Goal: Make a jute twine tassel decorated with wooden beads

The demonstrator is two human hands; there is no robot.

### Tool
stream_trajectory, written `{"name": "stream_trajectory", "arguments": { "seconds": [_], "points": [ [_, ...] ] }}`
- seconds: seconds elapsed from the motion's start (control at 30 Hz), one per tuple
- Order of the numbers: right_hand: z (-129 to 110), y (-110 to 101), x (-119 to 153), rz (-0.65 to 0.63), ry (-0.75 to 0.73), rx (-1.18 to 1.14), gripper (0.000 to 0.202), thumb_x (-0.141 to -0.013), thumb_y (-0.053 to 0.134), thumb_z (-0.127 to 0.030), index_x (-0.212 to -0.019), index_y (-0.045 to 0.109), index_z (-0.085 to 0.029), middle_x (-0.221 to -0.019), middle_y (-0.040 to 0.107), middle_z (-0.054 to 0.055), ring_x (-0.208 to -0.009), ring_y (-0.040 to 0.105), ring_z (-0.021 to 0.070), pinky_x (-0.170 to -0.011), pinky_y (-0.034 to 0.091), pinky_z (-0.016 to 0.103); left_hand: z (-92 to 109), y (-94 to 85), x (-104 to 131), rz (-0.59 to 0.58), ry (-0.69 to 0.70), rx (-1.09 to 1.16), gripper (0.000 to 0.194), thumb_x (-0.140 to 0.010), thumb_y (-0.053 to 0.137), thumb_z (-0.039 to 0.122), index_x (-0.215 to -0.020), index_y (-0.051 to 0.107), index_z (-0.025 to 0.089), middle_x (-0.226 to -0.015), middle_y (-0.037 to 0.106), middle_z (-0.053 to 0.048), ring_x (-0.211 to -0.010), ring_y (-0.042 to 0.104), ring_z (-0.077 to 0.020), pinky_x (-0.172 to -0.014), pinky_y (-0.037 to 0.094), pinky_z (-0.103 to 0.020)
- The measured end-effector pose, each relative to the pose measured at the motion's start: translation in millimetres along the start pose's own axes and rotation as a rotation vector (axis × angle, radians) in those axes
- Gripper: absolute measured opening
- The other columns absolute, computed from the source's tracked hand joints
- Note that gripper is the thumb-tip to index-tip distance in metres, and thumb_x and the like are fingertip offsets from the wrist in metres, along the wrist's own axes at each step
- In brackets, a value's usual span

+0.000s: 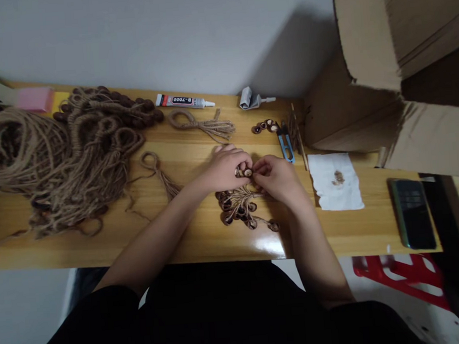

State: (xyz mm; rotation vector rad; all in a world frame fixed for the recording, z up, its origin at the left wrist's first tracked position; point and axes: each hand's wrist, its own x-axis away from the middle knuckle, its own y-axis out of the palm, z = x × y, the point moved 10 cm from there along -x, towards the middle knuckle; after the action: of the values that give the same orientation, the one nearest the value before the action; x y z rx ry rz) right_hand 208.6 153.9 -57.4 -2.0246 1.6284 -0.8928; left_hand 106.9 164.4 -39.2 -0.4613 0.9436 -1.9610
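My left hand point(229, 168) is closed around small round brown shell pieces point(247, 173), which look like nut or acorn caps with pale insides. Close against it, my right hand point(276, 178) has its thumb and forefinger pinched together at the edge of these pieces. Whatever lies between those right fingertips is too small to make out. Just below both hands, a bundle of jute cords point(242, 196) lies fanned out on the table, with brown caps point(251, 223) on the cord ends.
Coiled jute rope point(21, 151) and knotted cord bundles point(100, 150) lie left. Behind are a glue tube point(184, 101), a rolled-up tube point(250, 100), loose caps point(264, 126) and blue snips point(285, 143). Rightward are a white tissue point(334, 193), cardboard box point(334, 95) and phone point(412, 213).
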Motion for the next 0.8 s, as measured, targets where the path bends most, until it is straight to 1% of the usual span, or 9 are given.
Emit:
{"name": "stream_trajectory", "arguments": {
  "seconds": [0.33, 0.57, 0.8],
  "points": [
    [0.2, 1.0, 0.1, 0.008, 0.019, -0.012, 0.012, -0.066, 0.059, -0.013, -0.075, 0.058, -0.021, -0.064, 0.064, -0.001, -0.062, 0.062, 0.0157, -0.056, 0.046, 0.027, -0.3, 0.6, 0.4, -0.018, -0.001, 0.024, 0.016, -0.067, 0.068, 0.021, -0.082, 0.062, 0.022, -0.078, 0.063, 0.002, -0.09, 0.052, -0.0205, -0.085, 0.031, -0.035],
    [-1.6, -1.6, 0.7, 0.016, 0.019, -0.019, 0.015, -0.065, 0.059, -0.013, -0.078, 0.057, -0.02, -0.065, 0.065, 0.0, -0.062, 0.061, 0.0156, -0.056, 0.045, 0.027, 1.2, 3.2, 0.0, -0.059, 0.015, 0.008, 0.019, -0.069, 0.068, 0.023, -0.088, 0.067, 0.025, -0.079, 0.067, 0.002, -0.091, 0.052, -0.0213, -0.085, 0.029, -0.037],
    [-1.3, -0.9, 0.2, 0.012, 0.041, -0.014, 0.016, -0.065, 0.06, -0.014, -0.078, 0.056, -0.021, -0.063, 0.063, -0.002, -0.061, 0.061, 0.0154, -0.055, 0.045, 0.027, 2.7, 2.6, -0.5, -0.058, 0.028, 0.002, 0.018, -0.07, 0.067, 0.024, -0.088, 0.07, 0.025, -0.08, 0.069, 0.001, -0.092, 0.052, -0.0217, -0.086, 0.03, -0.038]
  ]
}}
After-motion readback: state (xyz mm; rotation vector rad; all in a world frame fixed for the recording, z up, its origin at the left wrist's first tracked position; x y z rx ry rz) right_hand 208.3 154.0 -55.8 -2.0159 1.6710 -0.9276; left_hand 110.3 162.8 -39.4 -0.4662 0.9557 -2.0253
